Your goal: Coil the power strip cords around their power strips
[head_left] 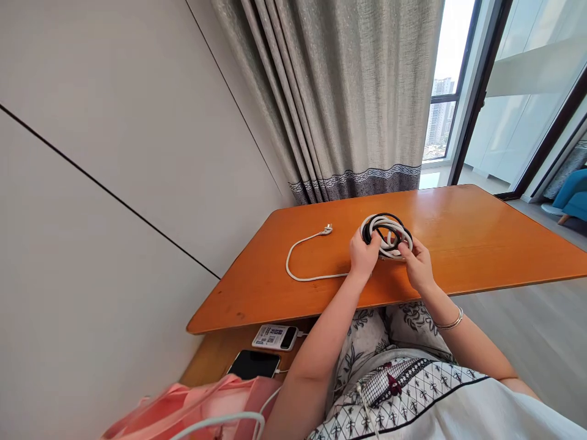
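A coiled bundle of white and black cable [387, 226] is held up just above the wooden table [458, 244]. My left hand [364, 253] grips the coil's left side, thumb on top. On its right side, my right hand [418, 263] pinches the loops between thumb and fingers. A loose length of white cord [288, 260] runs from behind my left wrist across the tabletop. It bends round and ends in a plug [327, 230] with its prongs showing, lying on the table. The fingers under the coil are partly hidden.
Below the table's left edge lie a white power bank [275, 337] and a dark-screened phone [254, 365], both with white cables. A pink bag [206, 406] is at the lower left. A wall [114, 275] stands left, a curtain [362, 91] behind the table.
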`<state>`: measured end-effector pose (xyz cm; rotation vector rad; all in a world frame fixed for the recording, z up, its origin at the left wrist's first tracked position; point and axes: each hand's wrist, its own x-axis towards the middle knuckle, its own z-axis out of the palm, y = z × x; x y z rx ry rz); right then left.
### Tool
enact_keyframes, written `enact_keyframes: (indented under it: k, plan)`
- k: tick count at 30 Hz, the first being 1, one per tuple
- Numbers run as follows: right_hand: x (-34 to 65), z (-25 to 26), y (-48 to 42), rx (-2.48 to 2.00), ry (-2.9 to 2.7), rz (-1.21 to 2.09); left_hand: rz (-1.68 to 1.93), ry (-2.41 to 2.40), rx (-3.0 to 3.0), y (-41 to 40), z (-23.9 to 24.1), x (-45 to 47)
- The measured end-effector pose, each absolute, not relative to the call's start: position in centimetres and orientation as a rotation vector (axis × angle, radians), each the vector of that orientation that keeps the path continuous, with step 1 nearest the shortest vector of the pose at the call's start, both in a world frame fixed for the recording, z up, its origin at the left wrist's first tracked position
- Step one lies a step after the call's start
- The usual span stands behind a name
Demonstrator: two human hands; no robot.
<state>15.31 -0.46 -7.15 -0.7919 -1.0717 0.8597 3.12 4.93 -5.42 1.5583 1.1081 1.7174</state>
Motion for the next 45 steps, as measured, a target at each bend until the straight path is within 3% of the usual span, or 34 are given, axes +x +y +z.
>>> enact_keyframes:
  k: [6,13,21,28,35,45]
  plan:
    - [15.2,-6.5,-0.1,-0.754,-0.868,0.977,1.639,1.037,1.697,4.7,-5.1,2.8]
    - [15.1,-5.9,-0.1,-0.728,-0.74,1.091,1.88,0.993,2.214,4.8,-5.3,2.1]
    - [15.2,-6.3,0.2,-0.681,-0.756,1.058,1.409,0.9,2.891,4.8,-2.8,0.6]
    - [15.4,-6.9,0.7,-0.6,-0.635,1.042,0.944,1.037,2.9,2.9,-0.1,1.2]
    - [14.9,-6.6,0.1,-0.574,-0.617,1.023,0.696,1.122,2.833,1.9,2.2,1.3]
    - [15.1,-6.9,0.4,-0.669,-0.721,0.95,0.926,1.252,2.947,1.8,0.9,2.9]
